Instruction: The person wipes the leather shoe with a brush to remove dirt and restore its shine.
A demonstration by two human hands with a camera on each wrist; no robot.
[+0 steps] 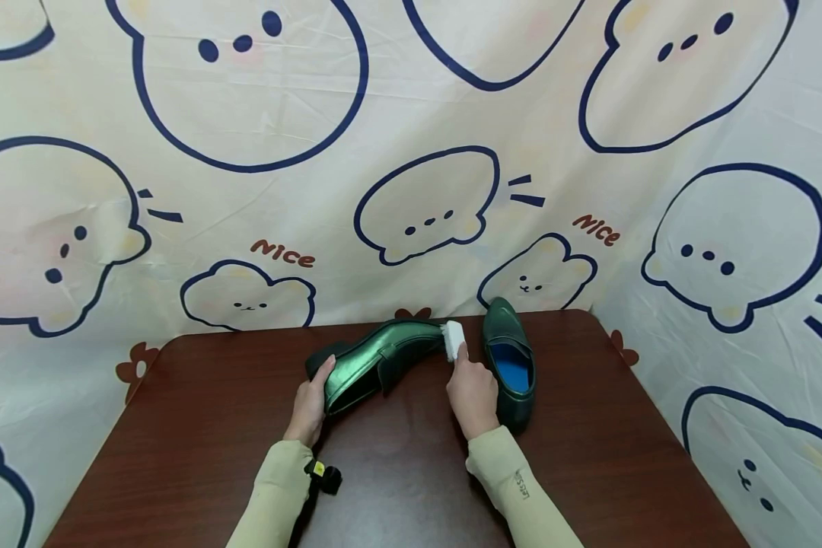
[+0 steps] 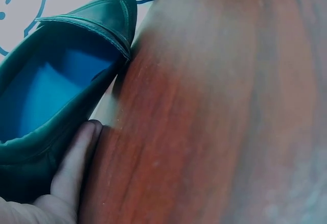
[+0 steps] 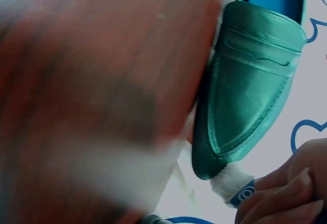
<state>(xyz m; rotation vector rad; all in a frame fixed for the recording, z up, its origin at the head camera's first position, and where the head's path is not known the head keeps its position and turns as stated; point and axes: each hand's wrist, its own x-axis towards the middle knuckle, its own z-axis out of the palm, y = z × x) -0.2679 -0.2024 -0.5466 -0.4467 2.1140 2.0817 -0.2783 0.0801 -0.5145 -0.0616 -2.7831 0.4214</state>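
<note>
A shiny green loafer (image 1: 358, 367) is tilted on its side above the table, its toe pointing right. My left hand (image 1: 308, 403) grips it near the heel; in the left wrist view a finger (image 2: 76, 155) lies along its outer side, below the blue insole (image 2: 56, 86). My right hand (image 1: 474, 392) holds a small white brush (image 1: 454, 340), the index finger stretched along its back. In the right wrist view, the brush's white bristles (image 3: 230, 180) touch the tip of the loafer's toe. The matching loafer (image 1: 504, 327) stands upright just beyond my right hand.
A dark brown wooden table (image 1: 404, 472) lies under both hands, its far edge close behind the shoes. Pale cloth (image 1: 425, 114) printed with blue bear outlines hangs behind and at the sides. A black wrist camera (image 1: 329, 479) sits at my left cuff.
</note>
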